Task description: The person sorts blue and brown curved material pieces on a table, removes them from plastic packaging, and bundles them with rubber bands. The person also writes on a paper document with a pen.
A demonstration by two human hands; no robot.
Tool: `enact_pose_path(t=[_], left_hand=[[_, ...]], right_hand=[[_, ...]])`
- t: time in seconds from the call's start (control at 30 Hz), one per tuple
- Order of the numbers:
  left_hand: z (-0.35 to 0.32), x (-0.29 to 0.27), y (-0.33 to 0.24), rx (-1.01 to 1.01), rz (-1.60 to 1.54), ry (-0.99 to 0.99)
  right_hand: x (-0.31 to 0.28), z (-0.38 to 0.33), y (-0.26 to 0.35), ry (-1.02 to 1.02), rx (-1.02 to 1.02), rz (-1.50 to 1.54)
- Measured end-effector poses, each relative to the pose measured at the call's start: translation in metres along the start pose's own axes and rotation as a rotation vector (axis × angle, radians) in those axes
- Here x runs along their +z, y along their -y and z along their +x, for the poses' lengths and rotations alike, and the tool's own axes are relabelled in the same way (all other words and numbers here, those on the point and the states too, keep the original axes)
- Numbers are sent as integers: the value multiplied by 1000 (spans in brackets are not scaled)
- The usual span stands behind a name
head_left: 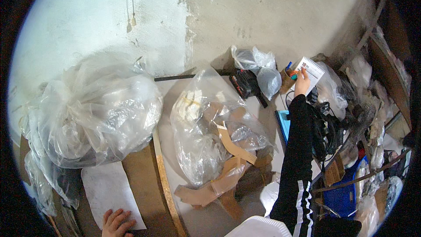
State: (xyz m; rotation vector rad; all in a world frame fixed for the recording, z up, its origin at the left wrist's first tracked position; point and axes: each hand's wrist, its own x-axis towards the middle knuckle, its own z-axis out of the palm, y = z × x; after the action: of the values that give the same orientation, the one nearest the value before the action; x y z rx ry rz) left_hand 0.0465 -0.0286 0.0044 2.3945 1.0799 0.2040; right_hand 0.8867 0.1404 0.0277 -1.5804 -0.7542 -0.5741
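My left hand (116, 224) rests at the lower left, fingers spread over the near end of a creased white sheet of paper (109, 188). The sheet lies on a brown board (147, 188). My right arm, in a black sleeve with white stripes, reaches far to the right. There my right hand (302, 83) grips the left side of a small white spiral-bound pad (315, 72), which is tilted. Just left of that hand stands a brown pen cup (286, 82) with blue, orange and green pens. A light-blue folder or book (284, 123) lies beside the sleeve.
A large clear plastic bag (105, 109) bulges at the left. Another clear bag (197, 145) with cardboard pieces (210, 188) covers the middle. Black cables (326, 131), a blue bin (344, 193) and crumpled plastic crowd the right. A plastered wall (131, 0) stands behind.
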Motion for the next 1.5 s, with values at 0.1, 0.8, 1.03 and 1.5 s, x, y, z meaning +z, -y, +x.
enact_pose_path(t=[0.1,0.8,1.03,1.5], left_hand=[[0,-7,-8,12,38,-6],[-10,7,-2,219,176,-359],[-18,0,9,98,90,-266],[-15,9,12,99,9,-388]], right_hand=[[-26,-2,64,-137,-140,113],[-177,-308,518,462,-784,652],[-100,-394,547,1182,-118,960],[-26,-478,489,1382,864,914]])
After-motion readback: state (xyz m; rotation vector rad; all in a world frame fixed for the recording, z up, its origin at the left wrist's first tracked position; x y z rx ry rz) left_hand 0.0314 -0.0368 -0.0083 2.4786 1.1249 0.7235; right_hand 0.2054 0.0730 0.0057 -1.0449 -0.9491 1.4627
